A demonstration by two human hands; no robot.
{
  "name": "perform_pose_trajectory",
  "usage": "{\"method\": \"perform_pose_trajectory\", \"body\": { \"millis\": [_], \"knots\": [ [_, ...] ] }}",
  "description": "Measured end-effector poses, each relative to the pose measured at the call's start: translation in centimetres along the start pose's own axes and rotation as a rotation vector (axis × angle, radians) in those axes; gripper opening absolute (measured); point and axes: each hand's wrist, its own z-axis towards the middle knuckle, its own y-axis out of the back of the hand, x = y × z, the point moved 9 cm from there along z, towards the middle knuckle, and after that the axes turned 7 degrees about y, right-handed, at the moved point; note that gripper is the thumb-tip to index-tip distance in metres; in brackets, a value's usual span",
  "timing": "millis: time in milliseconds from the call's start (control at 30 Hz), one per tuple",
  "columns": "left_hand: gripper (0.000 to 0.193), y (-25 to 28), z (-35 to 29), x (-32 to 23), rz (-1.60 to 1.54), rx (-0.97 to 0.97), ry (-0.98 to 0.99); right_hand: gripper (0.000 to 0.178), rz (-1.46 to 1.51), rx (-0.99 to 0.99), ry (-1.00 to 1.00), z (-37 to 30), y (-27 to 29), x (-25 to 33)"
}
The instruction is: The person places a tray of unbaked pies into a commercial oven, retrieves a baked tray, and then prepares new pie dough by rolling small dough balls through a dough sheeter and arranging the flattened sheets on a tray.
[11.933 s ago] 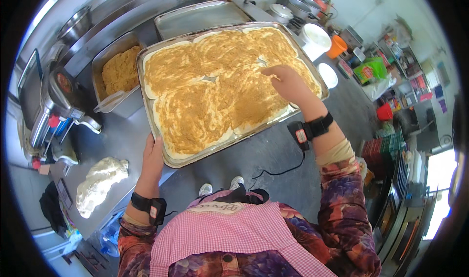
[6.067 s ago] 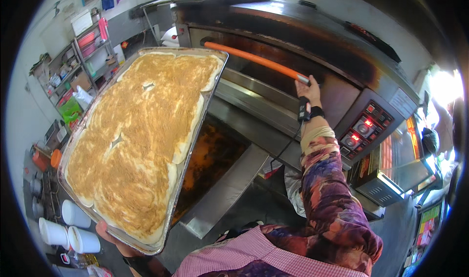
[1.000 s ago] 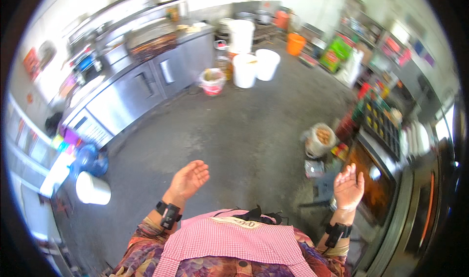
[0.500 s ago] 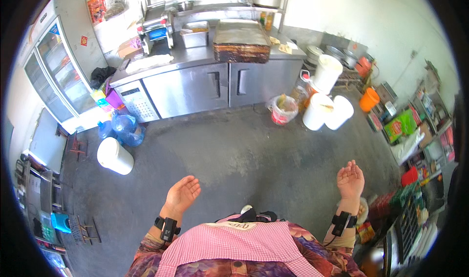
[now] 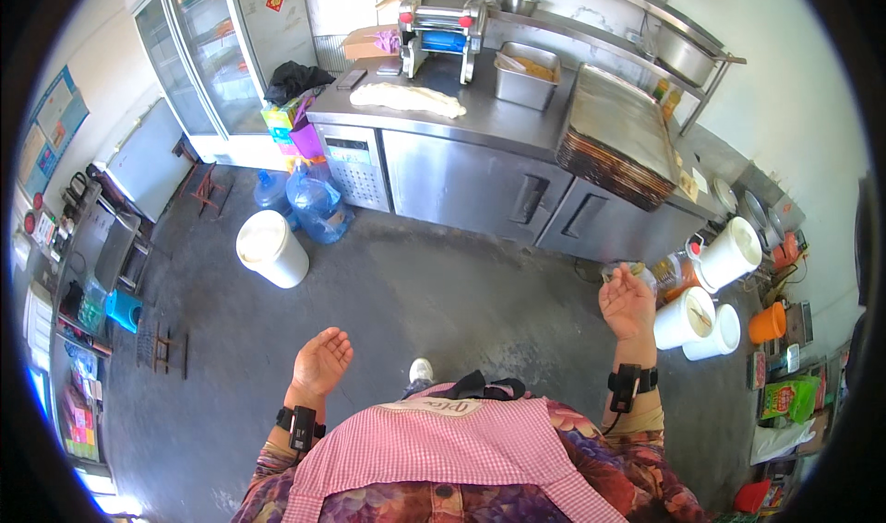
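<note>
My left hand [image 5: 321, 361] hangs over the floor in front of me, palm up, fingers stretched out and nothing in it. On the other side, my right hand [image 5: 628, 303] is likewise open and holds nothing. It overlaps in view a clear bag-lined bucket by the counter, nearest a white bucket [image 5: 685, 322]; I see no contact. Both wrists carry black strapped devices. Ahead, a long strip of pale dough [image 5: 406, 100] lies on the steel counter [image 5: 332, 110]. Behind it stands a dough rolling machine [image 5: 445, 27], with a steel pan [image 5: 526, 91] of yellowish contents beside it.
Stacked baking trays [image 5: 620, 122] overhang the counter's front edge. Blue water jugs [image 5: 317, 208] and a lidded white bucket [image 5: 272, 249] stand on the floor at left. A glass-door fridge [image 5: 214, 48] is at far left. More buckets, an orange one [image 5: 767, 323] included, line the right.
My view has turned left and come nearer the counter, so it looks larger and sits further right. A white shoe now shows below me. Both hands remain open.
</note>
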Motion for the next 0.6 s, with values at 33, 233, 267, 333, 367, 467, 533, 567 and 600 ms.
{"method": "perform_pose_trajectory", "body": {
  "millis": [33, 233, 267, 333, 367, 467, 533, 567, 600],
  "knots": [
    [0.015, 0.0, 2.5, -1.7, -0.016, -0.016, 0.011, 0.018, -0.019, -0.002, -0.03, 2.4, -1.3, -1.7],
    [0.017, -5.2, 16.0, -13.0, 0.04, 0.002, 0.049, 0.02, -0.165, -0.09, -0.086, 16.5, -8.6, -9.6],
    [0.018, -6.5, 18.0, -14.5, 0.058, 0.015, 0.052, 0.02, -0.192, -0.091, -0.082, 18.7, -9.7, -10.3],
    [0.018, -8.6, 21.6, -17.4, 0.071, 0.027, 0.051, 0.02, -0.224, -0.072, -0.12, 23.3, -12.0, -12.2],
    [0.018, -9.5, 23.5, -18.3, 0.059, 0.031, 0.053, 0.02, -0.249, -0.073, -0.14, 25.6, -12.8, -13.0],
    [0.018, -11.6, 30.0, -21.1, 0.016, 0.043, 0.052, 0.021, -0.338, -0.015, -0.164, 33.6, -15.7, -14.9],
    [0.018, -12.6, 34.4, -22.9, -0.002, 0.036, 0.044, 0.023, -0.39, 0.045, -0.167, 40.0, -17.9, -16.0],
    [0.018, -13.1, 36.5, -23.9, -0.005, 0.024, 0.038, 0.024, -0.409, 0.075, -0.167, 43.6, -19.2, -16.6],
    [0.018, -13.9, 38.5, -25.0, -0.01, 0.053, 0.02, 0.025, -0.422, 0.141, -0.159, 47.1, -20.8, -17.1]
  ]
}}
